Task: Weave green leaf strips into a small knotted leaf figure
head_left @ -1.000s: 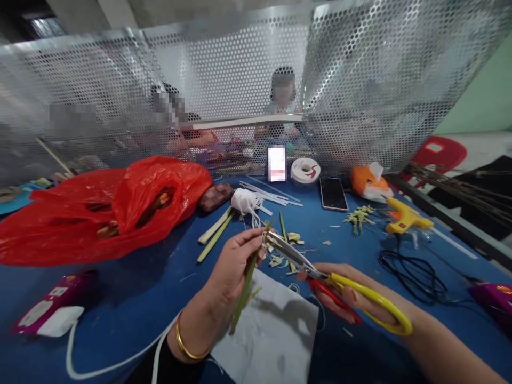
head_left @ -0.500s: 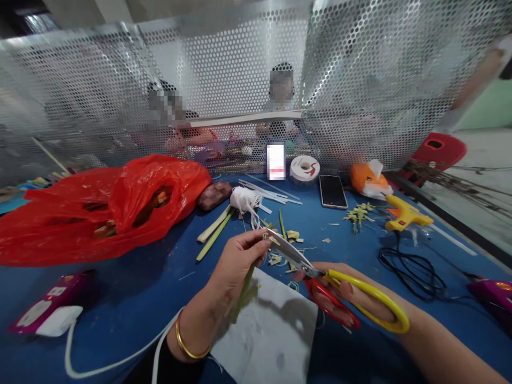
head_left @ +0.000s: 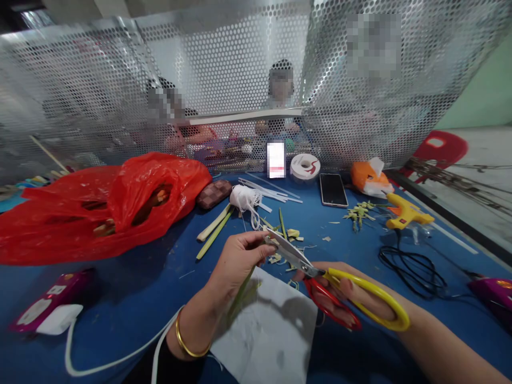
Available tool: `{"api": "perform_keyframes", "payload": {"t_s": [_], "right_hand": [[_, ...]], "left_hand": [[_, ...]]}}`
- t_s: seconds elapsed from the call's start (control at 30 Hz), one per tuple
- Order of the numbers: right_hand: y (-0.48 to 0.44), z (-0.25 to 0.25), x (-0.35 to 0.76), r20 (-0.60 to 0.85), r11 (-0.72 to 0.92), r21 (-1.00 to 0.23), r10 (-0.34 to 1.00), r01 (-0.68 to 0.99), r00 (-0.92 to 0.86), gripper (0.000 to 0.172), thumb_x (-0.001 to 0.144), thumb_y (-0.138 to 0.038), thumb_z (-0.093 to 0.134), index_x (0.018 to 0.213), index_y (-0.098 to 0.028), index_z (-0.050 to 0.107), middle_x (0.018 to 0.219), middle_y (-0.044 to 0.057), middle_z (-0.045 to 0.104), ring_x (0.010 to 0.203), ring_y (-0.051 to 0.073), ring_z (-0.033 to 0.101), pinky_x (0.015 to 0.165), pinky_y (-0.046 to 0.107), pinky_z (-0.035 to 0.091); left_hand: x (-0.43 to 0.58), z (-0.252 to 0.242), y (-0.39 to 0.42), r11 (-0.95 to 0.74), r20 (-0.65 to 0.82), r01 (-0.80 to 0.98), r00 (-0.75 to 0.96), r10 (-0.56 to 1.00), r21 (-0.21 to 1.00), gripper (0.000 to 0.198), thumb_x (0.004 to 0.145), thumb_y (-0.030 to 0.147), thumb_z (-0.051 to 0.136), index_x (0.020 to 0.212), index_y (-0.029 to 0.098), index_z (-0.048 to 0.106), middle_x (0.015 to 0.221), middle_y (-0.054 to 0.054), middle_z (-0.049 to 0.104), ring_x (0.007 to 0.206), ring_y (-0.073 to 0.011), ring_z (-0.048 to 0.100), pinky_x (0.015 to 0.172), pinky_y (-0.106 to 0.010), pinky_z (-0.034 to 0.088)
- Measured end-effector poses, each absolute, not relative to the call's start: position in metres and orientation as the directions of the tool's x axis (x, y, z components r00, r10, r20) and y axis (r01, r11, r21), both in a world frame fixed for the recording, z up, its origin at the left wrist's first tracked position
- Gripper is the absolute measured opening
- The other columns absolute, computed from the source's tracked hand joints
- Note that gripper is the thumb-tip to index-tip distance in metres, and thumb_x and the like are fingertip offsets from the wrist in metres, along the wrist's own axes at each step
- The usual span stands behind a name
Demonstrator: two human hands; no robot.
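Left hand (head_left: 234,261): thumb and fingers pinched on a green stalk (head_left: 240,292).
Green stalk: slants down over the white sheet (head_left: 280,333); lower end blurred.
Right hand (head_left: 367,300): fingers wrapped through the handles of the scissors (head_left: 307,269).
Scissors: blades at left hand; contact with stalk unclear.

You're in what looks like a shared craft workshop. A perforated metal screen (head_left: 240,69) stands along the far edge of your blue table (head_left: 132,298), with people (head_left: 279,101) visible through it. Your side has craft gear: scissors (head_left: 294,254), plant trimmings (head_left: 359,214), a white spool (head_left: 298,169), a yellow glue gun (head_left: 408,213) near the right edge.
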State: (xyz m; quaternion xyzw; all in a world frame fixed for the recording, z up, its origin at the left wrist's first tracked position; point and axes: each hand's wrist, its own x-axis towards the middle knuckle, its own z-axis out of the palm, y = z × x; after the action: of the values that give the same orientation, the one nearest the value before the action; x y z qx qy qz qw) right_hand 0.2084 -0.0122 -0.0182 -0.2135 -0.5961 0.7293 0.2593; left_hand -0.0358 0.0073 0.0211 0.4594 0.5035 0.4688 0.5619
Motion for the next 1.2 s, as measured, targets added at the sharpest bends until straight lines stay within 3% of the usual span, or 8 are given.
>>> {"api": "perform_keyframes", "payload": {"t_s": [0.23, 0.63, 0.83, 0.93, 1.0, 1.07, 1.13, 1.2], "right_hand": [[-0.014, -0.017, 0.206, -0.031, -0.168, -0.98, 0.651, -0.104, -0.759, 0.055, 0.095, -0.061, 0.048, 0.127, -0.017, 0.057, 0.065, -0.006, 0.043, 0.039, 0.003, 0.033, 0.039, 0.017, 0.035], [-0.016, -0.007, 0.204, -0.195, -0.233, -0.972, 0.705, 0.037, -0.682, 0.063, 0.086, -0.067, 0.058, 0.118, -0.013, 0.063, 0.056, -0.009, 0.036, 0.035, 0.001, 0.027, 0.031, 0.012, 0.024], [-0.008, -0.011, 0.214, -0.015, -0.057, -0.997, 0.763, -0.044, -0.646, 0.072, 0.084, -0.072, 0.054, 0.126, -0.014, 0.058, 0.064, -0.004, 0.044, 0.036, 0.003, 0.029, 0.033, 0.017, 0.022], [0.0, -0.013, 0.216, -0.003, 0.06, -0.988, 0.913, 0.141, -0.407, 0.072, 0.088, -0.07, 0.044, 0.132, -0.014, 0.053, 0.064, -0.003, 0.048, 0.036, 0.007, 0.034, 0.037, 0.022, 0.028], [0.008, -0.014, 0.216, -0.023, 0.06, -0.857, 0.988, 0.511, -0.155, 0.064, 0.09, -0.062, 0.046, 0.131, -0.013, 0.053, 0.066, 0.001, 0.056, 0.044, 0.014, 0.048, 0.043, 0.026, 0.035], [0.015, -0.016, 0.213, 0.024, -0.004, -0.538, 0.999, 0.843, 0.021, 0.057, 0.088, -0.051, 0.052, 0.131, -0.013, 0.055, 0.076, 0.008, 0.066, 0.06, 0.024, 0.063, 0.051, 0.03, 0.039], [0.02, -0.019, 0.21, 0.046, -0.047, -0.23, 0.997, 0.972, 0.059, 0.052, 0.089, -0.043, 0.054, 0.131, -0.013, 0.055, 0.088, 0.014, 0.072, 0.075, 0.032, 0.069, 0.056, 0.032, 0.04], [0.022, -0.022, 0.209, 0.026, -0.029, -0.091, 0.999, 0.995, 0.032, 0.044, 0.091, -0.04, 0.051, 0.127, -0.014, 0.058, 0.093, 0.015, 0.074, 0.081, 0.033, 0.071, 0.057, 0.033, 0.04]], "left_hand": [[-0.038, 0.014, 0.009, 0.14, -0.137, -0.033, 0.097, 0.986, 0.99, 0.022, 0.066, 0.019, 0.075, 0.087, 0.018, 0.081, 0.064, -0.001, 0.06, 0.054, -0.0095, 0.038, 0.053, -0.026, 0.029], [-0.036, 0.017, 0.009, 0.186, -0.182, -0.052, 0.077, 0.98, 0.981, 0.02, 0.063, 0.021, 0.076, 0.083, 0.017, 0.08, 0.059, 0.001, 0.055, 0.052, -0.0087, 0.035, 0.051, -0.026, 0.025], [-0.035, 0.018, 0.01, 0.21, -0.21, -0.126, 0.007, 0.978, 0.97, 0.022, 0.061, 0.02, 0.08, 0.083, 0.015, 0.079, 0.06, 0.001, 0.057, 0.05, -0.0071, 0.036, 0.049, -0.024, 0.024], [-0.033, 0.013, 0.01, 0.226, -0.229, -0.156, 0.0, 0.973, 0.962, 0.025, 0.061, 0.02, 0.083, 0.084, 0.015, 0.079, 0.06, 0.001, 0.057, 0.05, -0.0063, 0.036, 0.048, -0.023, 0.023], [-0.032, 0.011, 0.01, 0.249, -0.25, -0.182, 0.021, 0.968, 0.951, 0.026, 0.06, 0.022, 0.085, 0.084, 0.014, 0.079, 0.063, 0.001, 0.059, 0.05, -0.0053, 0.036, 0.047, -0.022, 0.022], [-0.031, 0.01, 0.01, 0.274, -0.268, -0.231, 0.055, 0.962, 0.934, 0.029, 0.061, 0.028, 0.087, 0.085, 0.013, 0.079, 0.069, -0.002, 0.062, 0.052, -0.0047, 0.038, 0.047, -0.02, 0.024], [-0.032, 0.01, 0.011, 0.299, -0.285, -0.304, 0.088, 0.954, 0.905, 0.032, 0.069, 0.038, 0.083, 0.085, 0.012, 0.078, 0.076, -0.005, 0.065, 0.054, -0.0051, 0.043, 0.048, -0.018, 0.029], [-0.032, 0.01, 0.011, 0.323, -0.304, -0.366, 0.111, 0.946, 0.873, 0.034, 0.077, 0.043, 0.075, 0.087, 0.011, 0.078, 0.08, -0.007, 0.066, 0.057, -0.006, 0.048, 0.049, -0.017, 0.033]]}}
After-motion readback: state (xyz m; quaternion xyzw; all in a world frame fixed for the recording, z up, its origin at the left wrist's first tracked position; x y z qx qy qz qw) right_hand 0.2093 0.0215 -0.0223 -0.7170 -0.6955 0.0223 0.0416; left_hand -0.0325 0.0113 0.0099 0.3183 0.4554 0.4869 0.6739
